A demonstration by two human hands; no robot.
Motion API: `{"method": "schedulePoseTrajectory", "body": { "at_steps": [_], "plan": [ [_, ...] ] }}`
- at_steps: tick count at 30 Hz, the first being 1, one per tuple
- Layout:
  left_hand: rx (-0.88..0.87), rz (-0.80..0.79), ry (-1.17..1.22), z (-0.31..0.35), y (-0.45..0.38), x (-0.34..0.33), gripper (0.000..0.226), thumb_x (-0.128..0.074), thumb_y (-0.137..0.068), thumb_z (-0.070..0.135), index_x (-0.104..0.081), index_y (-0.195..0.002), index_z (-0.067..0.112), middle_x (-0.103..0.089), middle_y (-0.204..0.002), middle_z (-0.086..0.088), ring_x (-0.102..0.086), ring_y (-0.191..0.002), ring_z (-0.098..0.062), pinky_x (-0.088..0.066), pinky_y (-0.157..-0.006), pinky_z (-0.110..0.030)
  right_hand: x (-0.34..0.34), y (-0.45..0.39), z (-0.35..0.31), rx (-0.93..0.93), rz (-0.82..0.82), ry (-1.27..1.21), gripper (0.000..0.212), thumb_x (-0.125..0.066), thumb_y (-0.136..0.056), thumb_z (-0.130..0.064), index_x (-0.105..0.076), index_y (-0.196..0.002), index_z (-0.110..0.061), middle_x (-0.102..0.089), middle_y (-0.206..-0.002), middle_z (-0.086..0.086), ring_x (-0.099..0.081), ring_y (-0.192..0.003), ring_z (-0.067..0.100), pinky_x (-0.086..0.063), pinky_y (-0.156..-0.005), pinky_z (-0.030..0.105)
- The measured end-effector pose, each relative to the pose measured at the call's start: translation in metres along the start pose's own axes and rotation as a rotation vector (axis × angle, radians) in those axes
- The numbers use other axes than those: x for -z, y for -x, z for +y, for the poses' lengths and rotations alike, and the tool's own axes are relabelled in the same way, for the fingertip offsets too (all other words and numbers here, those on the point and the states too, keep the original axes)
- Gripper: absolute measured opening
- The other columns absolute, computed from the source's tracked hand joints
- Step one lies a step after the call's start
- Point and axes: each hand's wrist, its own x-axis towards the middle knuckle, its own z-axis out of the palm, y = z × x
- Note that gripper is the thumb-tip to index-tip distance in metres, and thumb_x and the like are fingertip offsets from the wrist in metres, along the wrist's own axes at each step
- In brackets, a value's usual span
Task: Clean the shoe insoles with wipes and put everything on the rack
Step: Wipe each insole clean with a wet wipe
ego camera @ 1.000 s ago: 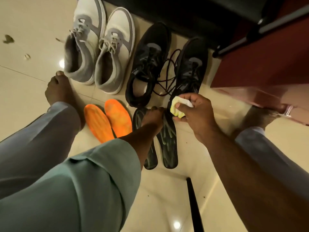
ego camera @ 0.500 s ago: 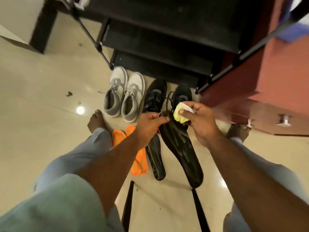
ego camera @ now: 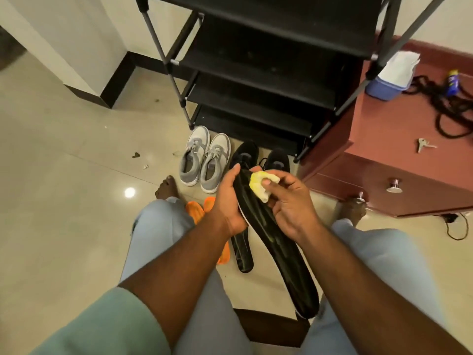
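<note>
With the left hand [ego camera: 230, 201] gripping the black insole [ego camera: 281, 242] and the right hand [ego camera: 289, 201] pinching the wipe [ego camera: 259, 184], hard wiping may flex the insole loose.

At two o'clock we see a reddish-brown cabinet [ego camera: 378, 129] with round metal drawer knobs [ego camera: 393, 185], and on its top a blue box [ego camera: 384, 85] under white paper, coiled black cords [ego camera: 442, 108], a small blue and yellow can [ego camera: 452, 82] and loose keys [ego camera: 423, 144]. At nine o'clock bits of debris [ego camera: 135, 155] dot the glossy tiled floor [ego camera: 64, 201]. At six o'clock a dark wooden seat edge [ego camera: 268, 329] shows, and at three o'clock a black cable [ego camera: 454, 226] trails on the tiles.
</note>
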Motion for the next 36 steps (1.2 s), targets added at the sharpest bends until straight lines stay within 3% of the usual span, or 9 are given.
{"method": "schedulePoseTrajectory", "body": {
  "at_steps": [2, 5, 8, 12, 16, 22, 26, 31, 36],
  "plan": [
    [0.017, 0.009, -0.008, 0.003, -0.016, -0.002, 0.055, -0.044, -0.093, 0.059, -0.063, -0.12, 0.015, -0.07, -0.11, -0.015, -0.07, -0.095, -0.028, -0.055, -0.087, -0.038, 0.008, -0.012, -0.007, 0.115, 0.089, 0.168, 0.017, -0.064, -0.083, 0.003, -0.066, -0.098, -0.006, -0.071, -0.092, 0.01, -0.068, -0.086, 0.018, -0.056, -0.079, 0.031],
    [0.075, 0.008, -0.073, 0.01, -0.042, -0.006, 0.081, -0.043, -0.088, 0.072, -0.055, -0.139, 0.011, -0.061, -0.133, -0.018, -0.062, -0.113, -0.032, -0.051, -0.096, -0.043, 0.024, -0.041, -0.02, 0.416, 0.147, 0.685, 0.018, -0.065, -0.084, 0.0, -0.065, -0.097, -0.012, -0.068, -0.093, -0.002, -0.063, -0.084, 0.001, -0.051, -0.074, 0.02],
    [0.131, -0.003, -0.112, 0.017, -0.073, -0.006, 0.087, -0.038, -0.086, 0.078, -0.063, -0.13, 0.008, -0.063, -0.128, -0.02, -0.064, -0.113, -0.032, -0.05, -0.096, -0.043, 0.034, -0.078, -0.02, 0.762, 0.061, 1.176, 0.022, -0.062, -0.082, 0.0, -0.066, -0.1, -0.011, -0.066, -0.1, 0.002, -0.06, -0.096, 0.016, -0.045, -0.085, 0.025],
    [0.149, 0.009, -0.074, 0.025, -0.118, 0.004, 0.092, -0.034, -0.084, 0.083, -0.066, -0.125, 0.007, -0.063, -0.128, -0.018, -0.061, -0.12, -0.03, -0.045, -0.105, -0.042, 0.036, -0.12, 0.0, 0.901, -0.114, 1.499, 0.029, -0.053, -0.082, -0.007, -0.068, -0.106, -0.006, -0.068, -0.099, 0.008, -0.06, -0.092, 0.026, -0.046, -0.086, 0.033],
    [0.113, -0.026, 0.032, 0.028, -0.143, 0.013, 0.079, -0.032, -0.091, 0.076, -0.058, -0.132, 0.015, -0.06, -0.136, -0.012, -0.056, -0.128, -0.027, -0.042, -0.108, -0.041, 0.041, -0.144, 0.01, 0.86, -0.125, 1.489, 0.033, -0.047, -0.084, -0.012, -0.07, -0.106, -0.008, -0.067, -0.097, 0.006, -0.053, -0.093, 0.019, -0.04, -0.087, 0.024],
    [0.084, -0.071, 0.023, 0.034, -0.16, 0.015, 0.061, -0.029, -0.097, 0.064, -0.048, -0.144, 0.031, -0.058, -0.139, -0.01, -0.056, -0.129, -0.026, -0.041, -0.109, -0.043, 0.035, -0.168, 0.003, 0.805, -0.116, 1.337, 0.031, -0.05, -0.084, -0.012, -0.072, -0.106, -0.01, -0.067, -0.1, 0.004, -0.059, -0.094, 0.02, -0.044, -0.086, 0.02],
    [0.138, -0.084, -0.023, 0.036, -0.16, 0.011, 0.064, -0.029, -0.093, 0.068, -0.076, -0.113, 0.028, -0.068, -0.124, -0.007, -0.061, -0.121, -0.022, -0.037, -0.112, -0.041, 0.038, -0.172, -0.008, 0.944, -0.25, 1.465, 0.03, -0.049, -0.087, -0.012, -0.072, -0.105, -0.009, -0.067, -0.098, 0.005, -0.057, -0.09, 0.022, -0.049, -0.078, 0.03],
    [0.226, -0.026, -0.103, 0.033, -0.161, 0.008, 0.071, -0.035, -0.093, 0.07, -0.072, -0.118, 0.015, -0.07, -0.115, -0.013, -0.066, -0.107, -0.026, -0.047, -0.099, -0.039, 0.05, -0.184, -0.023, 0.966, -0.047, 1.596, 0.031, -0.045, -0.087, -0.012, -0.073, -0.099, -0.008, -0.069, -0.094, 0.008, -0.057, -0.081, 0.031, -0.051, -0.069, 0.042],
    [0.269, 0.016, -0.148, 0.03, -0.154, 0.009, 0.073, -0.04, -0.089, 0.074, -0.076, -0.107, 0.014, -0.07, -0.111, -0.015, -0.065, -0.107, -0.029, -0.043, -0.104, -0.042, 0.031, -0.168, -0.012, 0.927, -0.22, 1.612, 0.034, -0.043, -0.083, -0.013, -0.073, -0.098, -0.012, -0.068, -0.092, 0.003, -0.054, -0.079, 0.027, -0.046, -0.067, 0.035]
  ]
}}
